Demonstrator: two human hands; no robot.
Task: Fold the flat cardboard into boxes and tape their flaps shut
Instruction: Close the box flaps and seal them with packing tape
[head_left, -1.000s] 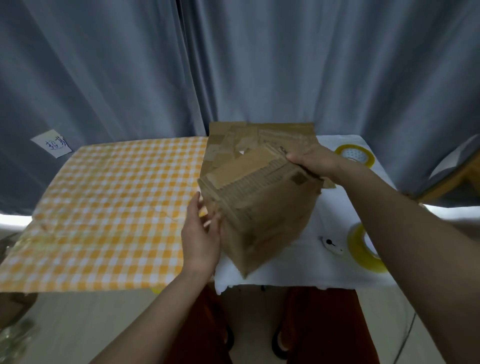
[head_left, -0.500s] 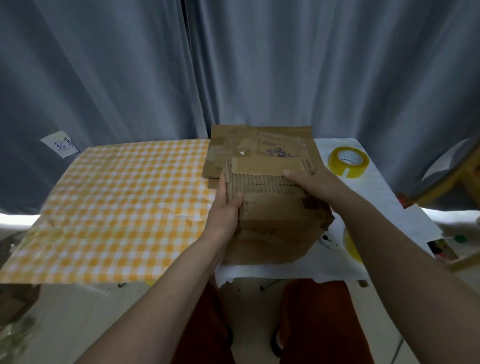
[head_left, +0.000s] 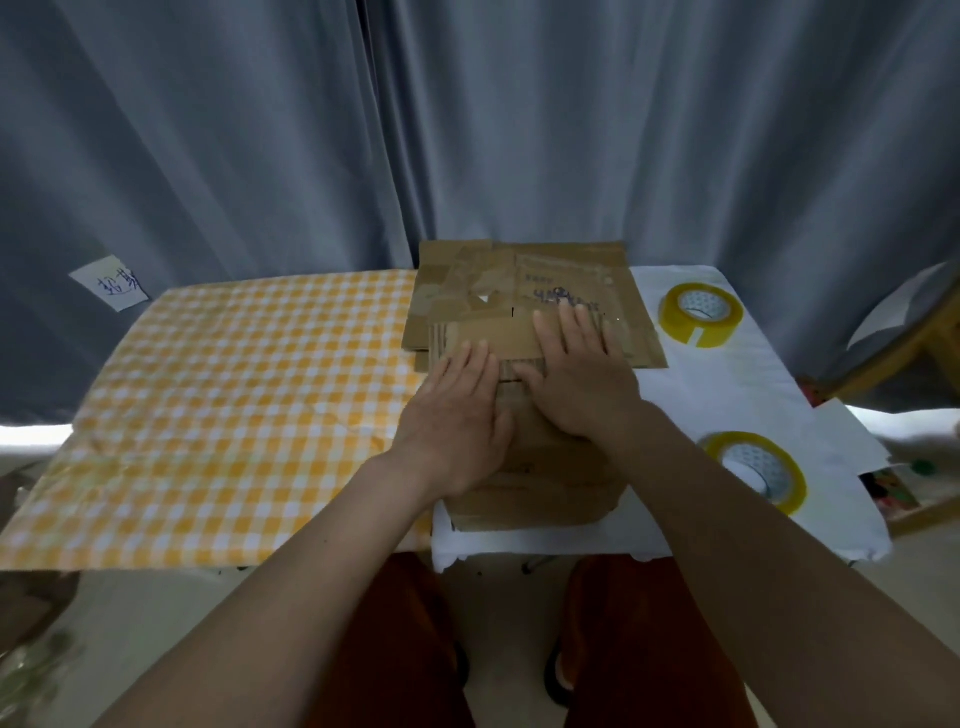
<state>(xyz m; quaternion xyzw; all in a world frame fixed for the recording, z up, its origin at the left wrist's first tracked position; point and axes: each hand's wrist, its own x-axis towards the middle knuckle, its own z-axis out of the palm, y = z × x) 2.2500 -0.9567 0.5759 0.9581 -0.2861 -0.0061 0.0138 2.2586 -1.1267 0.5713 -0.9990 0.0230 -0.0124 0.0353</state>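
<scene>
Worktop (head_left: 727, 395) draped left in yellow-checked cloth (head_left: 234, 405), right in white cloth (head_left: 691, 374). On the white: cardboard box (head_left: 540, 493) at the near edge, flat cardboard (head_left: 571, 275) behind it, one tape roll (head_left: 698, 314) far right, another tape roll (head_left: 758, 470) nearer.

hands (head_left: 519, 400) released box (head_left: 540, 483), now pressing flat

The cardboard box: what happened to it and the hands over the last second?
The box was turned from tilted on a corner to sitting square on the table. Both hands gave up their side grip: the left hand and right hand now press flat on its top flaps. The flat cardboard and both tape rolls stayed put.
</scene>
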